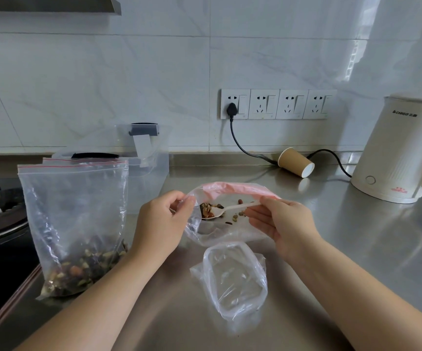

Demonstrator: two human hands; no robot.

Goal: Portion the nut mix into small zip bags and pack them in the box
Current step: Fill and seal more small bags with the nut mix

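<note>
My left hand (163, 224) pinches the left rim of a small zip bag (230, 231) with a pink seal strip, holding its mouth wide. My right hand (282, 221) grips the handle of a white plastic spoon (230, 209) and also holds the bag's right rim. The spoon's bowl is inside the bag, heaped with nuts, and a few loose nuts lie in the bag. A large zip bag of nut mix (78, 224) stands upright at the left. Behind it is a clear plastic box (151, 163) with a dark latch. Another crumpled clear bag (235, 279) lies near the front.
The steel counter (356, 249) holds a white electric kettle (402, 153) at the right and a brown paper cup (297, 162) lying on its side. A black cord runs from the wall sockets (278, 103). A gas hob (0, 214) sits at the left edge.
</note>
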